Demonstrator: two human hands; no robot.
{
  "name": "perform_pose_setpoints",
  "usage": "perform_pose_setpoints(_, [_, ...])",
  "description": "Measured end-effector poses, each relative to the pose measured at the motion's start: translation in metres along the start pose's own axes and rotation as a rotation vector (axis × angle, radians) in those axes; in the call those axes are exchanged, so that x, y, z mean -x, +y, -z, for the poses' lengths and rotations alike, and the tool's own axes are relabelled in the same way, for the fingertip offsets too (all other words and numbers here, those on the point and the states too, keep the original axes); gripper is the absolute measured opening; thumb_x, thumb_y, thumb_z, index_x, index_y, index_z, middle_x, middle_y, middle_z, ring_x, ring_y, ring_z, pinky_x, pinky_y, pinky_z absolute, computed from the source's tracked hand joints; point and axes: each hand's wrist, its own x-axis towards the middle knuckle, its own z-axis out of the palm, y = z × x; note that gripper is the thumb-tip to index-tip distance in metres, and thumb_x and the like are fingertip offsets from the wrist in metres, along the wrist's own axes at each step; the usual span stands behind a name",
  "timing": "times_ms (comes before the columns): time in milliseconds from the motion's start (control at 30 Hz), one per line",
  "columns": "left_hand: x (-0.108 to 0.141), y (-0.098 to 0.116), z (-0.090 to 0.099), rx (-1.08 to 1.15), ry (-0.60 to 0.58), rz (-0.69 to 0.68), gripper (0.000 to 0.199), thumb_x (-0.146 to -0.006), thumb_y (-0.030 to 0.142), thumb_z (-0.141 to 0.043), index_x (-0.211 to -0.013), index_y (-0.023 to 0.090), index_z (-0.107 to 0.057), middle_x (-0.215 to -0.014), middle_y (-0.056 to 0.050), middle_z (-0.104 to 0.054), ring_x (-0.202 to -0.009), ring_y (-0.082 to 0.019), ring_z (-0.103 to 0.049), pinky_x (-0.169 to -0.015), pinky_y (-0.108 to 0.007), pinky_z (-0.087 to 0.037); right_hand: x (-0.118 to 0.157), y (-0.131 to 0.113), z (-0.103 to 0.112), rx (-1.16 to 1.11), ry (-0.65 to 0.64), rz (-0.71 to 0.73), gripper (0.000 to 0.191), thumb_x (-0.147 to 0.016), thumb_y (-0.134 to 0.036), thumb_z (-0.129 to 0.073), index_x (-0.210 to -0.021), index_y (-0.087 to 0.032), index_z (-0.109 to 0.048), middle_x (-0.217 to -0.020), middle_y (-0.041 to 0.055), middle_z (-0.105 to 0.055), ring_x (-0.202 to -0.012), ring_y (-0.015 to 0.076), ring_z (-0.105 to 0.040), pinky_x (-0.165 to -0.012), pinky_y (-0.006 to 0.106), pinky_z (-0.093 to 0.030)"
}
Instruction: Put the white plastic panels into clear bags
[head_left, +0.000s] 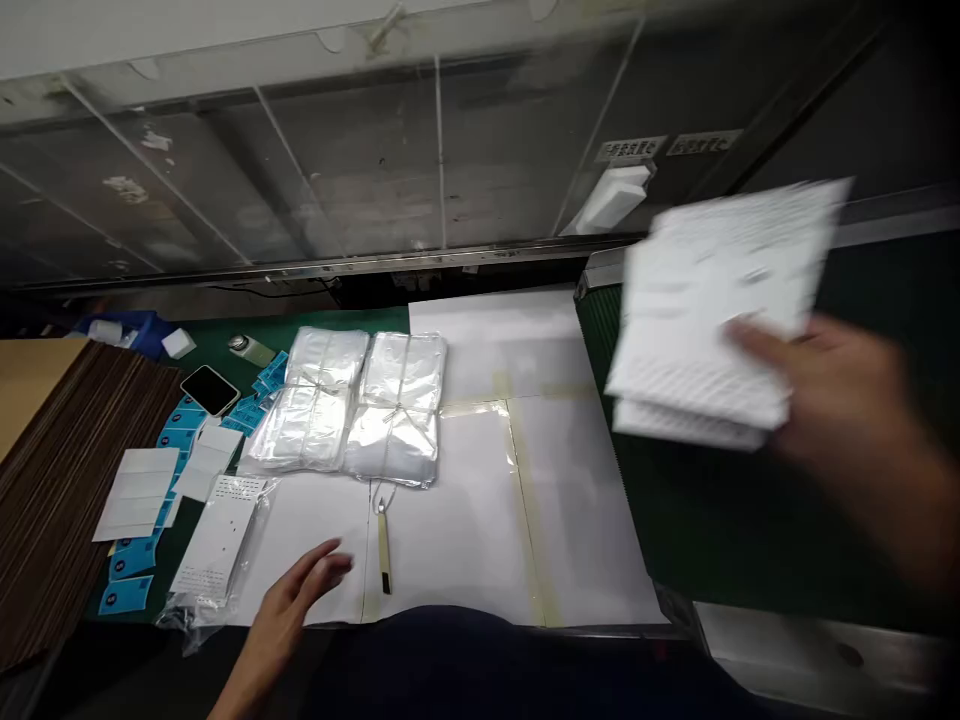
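Right hand (840,400) holds paper stack (705,320), long axis crosswise, tilted | left hand (300,590) open, empty, near utility knife (385,550)

Stack of white printed sheets (709,310), motion-blurred, tilted, lower edges slightly fanned, pinched in right-hand fingers (757,340). Slim cream-handled tool (384,550), dark end toward body, lies flat, just right of open left-hand fingers (330,565), not touching.

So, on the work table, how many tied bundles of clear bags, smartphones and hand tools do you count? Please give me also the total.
Tied bundles of clear plastic bags: 2
Smartphone: 1
Slim yellow-handled tool: 1
Total: 4
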Motion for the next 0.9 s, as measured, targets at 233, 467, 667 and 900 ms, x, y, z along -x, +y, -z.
perform_pose_setpoints(233, [0.007,0.070,-0.073,0.605,-0.422,-0.152,0.059,-0.085,0.044,-0.058,-0.137,0.024,-0.038,-0.136,-0.013,-0.049,-0.122,-0.033,-0.047,-0.099,-0.048,-0.040,0.189,0.009,-0.147,-0.184,-0.883,-0.100,0.033,-0.083,-0.042,-0.059,-0.108,-0.020,-0.062,-0.107,0.0058,-0.065,-0.094,0.0238,-0.065,-0.073,0.036,-0.058])
perform_pose_setpoints(467, [0.005,0.042,-0.012,0.798,-0.475,-0.011,0.056,-0.085,0.030,-0.061,-0.135,0.019,-0.040,-0.124,-0.015,-0.059,-0.109,-0.030,-0.058,-0.094,-0.045,-0.046,0.245,0.005,-0.159,0.149,-0.532,0.044,0.037,-0.086,-0.049,-0.050,-0.110,-0.024,-0.062,-0.120,0.0063,-0.057,-0.112,0.0246,-0.053,-0.095,0.039,-0.046])
perform_pose_setpoints(667, [-0.011,0.038,0.060,0.764,-0.762,0.152,0.048,-0.088,0.038,-0.053,-0.129,0.013,-0.048,-0.115,-0.016,-0.063,-0.107,-0.031,-0.059,-0.093,-0.046,-0.045,0.230,-0.038,-0.118,0.278,-0.642,0.154,0.067,-0.082,-0.043,-0.057,-0.142,-0.032,-0.027,-0.120,0.0081,-0.060,-0.095,0.0258,-0.062,-0.072,0.034,-0.054])
perform_pose_setpoints(900, [-0.008,0.044,0.080,0.610,-1.115,0.186,0.059,-0.089,0.058,-0.037,-0.124,0.014,-0.055,-0.113,-0.013,-0.064,-0.114,-0.030,-0.054,-0.094,-0.041,-0.042,0.275,-0.097,-0.235,0.694,-1.512,0.876,0.051,-0.073,-0.007,-0.054,-0.117,-0.033,-0.060,-0.101,-0.0006,-0.069,-0.083,0.0205,-0.064,-0.072,0.030,-0.048])
